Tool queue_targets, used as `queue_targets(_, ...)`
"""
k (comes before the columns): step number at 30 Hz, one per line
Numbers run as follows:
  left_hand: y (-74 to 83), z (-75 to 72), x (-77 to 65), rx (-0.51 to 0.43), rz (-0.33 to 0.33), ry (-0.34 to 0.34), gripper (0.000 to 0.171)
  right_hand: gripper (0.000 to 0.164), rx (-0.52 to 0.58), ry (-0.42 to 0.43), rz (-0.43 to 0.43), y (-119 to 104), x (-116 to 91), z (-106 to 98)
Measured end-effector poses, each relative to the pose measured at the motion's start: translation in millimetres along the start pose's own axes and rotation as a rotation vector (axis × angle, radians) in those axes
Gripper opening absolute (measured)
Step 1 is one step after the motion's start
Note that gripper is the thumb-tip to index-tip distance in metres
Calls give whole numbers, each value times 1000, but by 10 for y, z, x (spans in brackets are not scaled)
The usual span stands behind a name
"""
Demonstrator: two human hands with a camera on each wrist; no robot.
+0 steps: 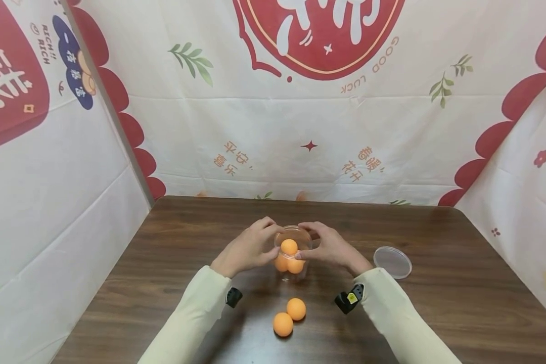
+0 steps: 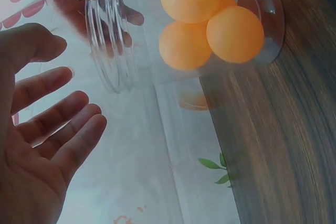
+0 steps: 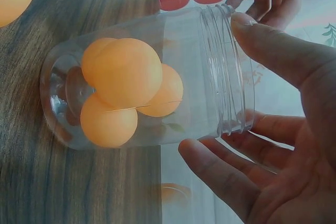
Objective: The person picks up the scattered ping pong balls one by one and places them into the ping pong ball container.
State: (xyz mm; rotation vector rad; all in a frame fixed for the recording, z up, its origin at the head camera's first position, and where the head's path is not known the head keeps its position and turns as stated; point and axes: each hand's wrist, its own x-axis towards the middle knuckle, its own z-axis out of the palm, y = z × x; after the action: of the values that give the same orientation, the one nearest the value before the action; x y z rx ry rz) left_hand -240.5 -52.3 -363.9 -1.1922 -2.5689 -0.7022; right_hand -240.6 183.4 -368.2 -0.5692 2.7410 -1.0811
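A clear plastic jar [image 1: 293, 278] stands upright on the table, its open threaded mouth at the top. Several orange ping-pong balls [image 3: 129, 73] are piled in its lower part. My right hand [image 1: 329, 247] holds the jar by the neck, thumb on the near side of the rim and fingers round the far side. On the other side, my left hand [image 2: 47, 140] is beside the mouth with fingers spread and loosely bent; a gap shows between it and the jar [image 2: 142, 40]. Nothing is in that hand.
Two more orange balls [image 1: 283, 324] lie side by side on the table in front of the jar. To the right, a clear round lid [image 1: 393, 263] lies flat on the brown wooden table [image 1: 441, 303]. A printed cloth [image 1: 273, 121] hangs behind the table.
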Motion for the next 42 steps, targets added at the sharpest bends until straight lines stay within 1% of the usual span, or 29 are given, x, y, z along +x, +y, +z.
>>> queue_targets(5,2,-16,-48,12,10,11,31,79,-5,9,-12,13,5,-19)
queue_targets(10,22,-31,-140,31,26,5,33,80,17,1,5,30,9,9)
queue_targets(16,75,-46,-244,13,9,-9,36,80,33,4,1,46,11,31)
queue_targets(19,108,-28,-289,14,24,-5,39,79,27,10,-7,45,11,29)
queue_targets(22,146,21,-339,28,49,-7,42,79,13,20,-1,40,2,24)
queue_targets(28,207,167,-465,37,88,6,48,79,17,26,12,33,-10,35)
queue_targets(30,237,215,-508,49,97,-7,50,79,17,29,16,33,-14,42)
queue_targets(34,328,288,-605,72,108,-69,56,78,14,30,8,39,-21,53)
queue_targets(36,376,329,-649,86,124,-82,57,78,12,33,2,43,-21,60)
queue_targets(39,434,400,-700,118,165,-90,56,78,17,39,-3,43,-21,68)
queue_targets(42,479,477,-740,181,216,-96,55,78,27,38,2,38,-19,61)
